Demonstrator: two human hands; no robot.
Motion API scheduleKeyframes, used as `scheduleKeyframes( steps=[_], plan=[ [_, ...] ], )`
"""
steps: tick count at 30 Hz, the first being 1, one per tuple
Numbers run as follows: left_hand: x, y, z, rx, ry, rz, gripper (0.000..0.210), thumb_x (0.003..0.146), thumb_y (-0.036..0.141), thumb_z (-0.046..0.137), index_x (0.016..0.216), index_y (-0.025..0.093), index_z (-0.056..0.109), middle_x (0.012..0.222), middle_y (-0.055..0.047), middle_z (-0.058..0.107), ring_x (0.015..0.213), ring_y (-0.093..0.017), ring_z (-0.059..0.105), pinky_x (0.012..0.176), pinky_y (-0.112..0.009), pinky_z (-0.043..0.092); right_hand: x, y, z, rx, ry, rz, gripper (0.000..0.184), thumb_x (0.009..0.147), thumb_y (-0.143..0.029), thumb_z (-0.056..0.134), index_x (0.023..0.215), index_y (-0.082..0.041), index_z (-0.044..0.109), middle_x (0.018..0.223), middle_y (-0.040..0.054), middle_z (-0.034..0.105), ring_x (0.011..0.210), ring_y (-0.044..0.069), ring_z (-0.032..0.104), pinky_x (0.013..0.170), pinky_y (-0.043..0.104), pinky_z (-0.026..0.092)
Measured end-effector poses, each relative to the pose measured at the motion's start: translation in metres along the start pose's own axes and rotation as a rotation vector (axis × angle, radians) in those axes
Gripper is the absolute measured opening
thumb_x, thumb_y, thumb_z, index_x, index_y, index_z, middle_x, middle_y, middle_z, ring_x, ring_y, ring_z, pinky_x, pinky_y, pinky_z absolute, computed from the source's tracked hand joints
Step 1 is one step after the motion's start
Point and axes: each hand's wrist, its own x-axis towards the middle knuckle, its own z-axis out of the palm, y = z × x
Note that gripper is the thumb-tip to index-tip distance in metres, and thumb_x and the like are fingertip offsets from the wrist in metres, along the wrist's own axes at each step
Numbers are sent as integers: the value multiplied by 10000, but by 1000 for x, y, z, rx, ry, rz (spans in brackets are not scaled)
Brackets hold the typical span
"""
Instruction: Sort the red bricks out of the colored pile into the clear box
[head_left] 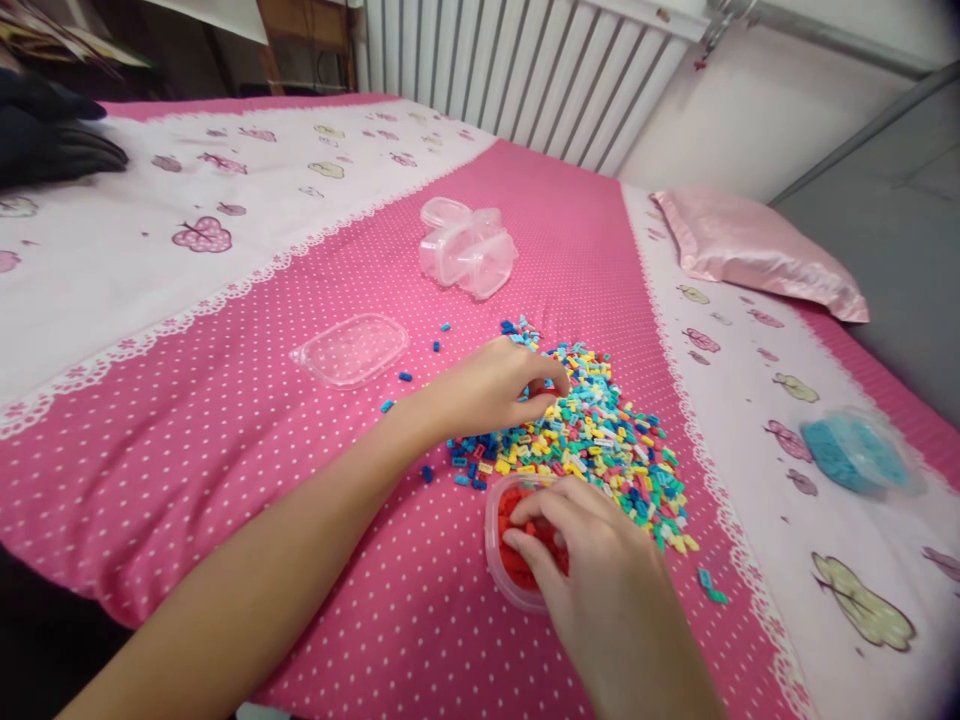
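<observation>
A heap of small colourful plastic building bricks (600,435) lies on the pink bedspread. My left hand (502,385) is at the heap's near-left side, thumb and forefinger curled towards each other over the bricks; whatever is between the tips is hidden. Just in front of the heap stands a clear plastic tub (493,545) with red bricks (517,565) in it. Over the tub's right side is my right hand (592,550), its thumb and forefinger close together among the red bricks. I cannot make out if a brick is pinched there.
A clear lid (352,350) lies left of the heap. Farther back are several nested clear tubs (469,248). On the right sit a tub of light-blue bricks (859,450) and a pink pillow (757,250). A black glove-like thing (52,130) rests at the far left, a radiator (517,70) behind.
</observation>
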Motion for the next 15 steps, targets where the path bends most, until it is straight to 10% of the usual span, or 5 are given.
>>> scheduleKeyframes(
  steps=[15],
  plan=[
    [1,1,-2,18,5,3,223,856,118,583,1006,163,742,806,-16,748,653,-117,616,697,-244,437,1,-1,2,72,-64,59,197,796,-43,633,734,-230,643,889,-7,712,850,236,669,781,402,457]
  ],
)
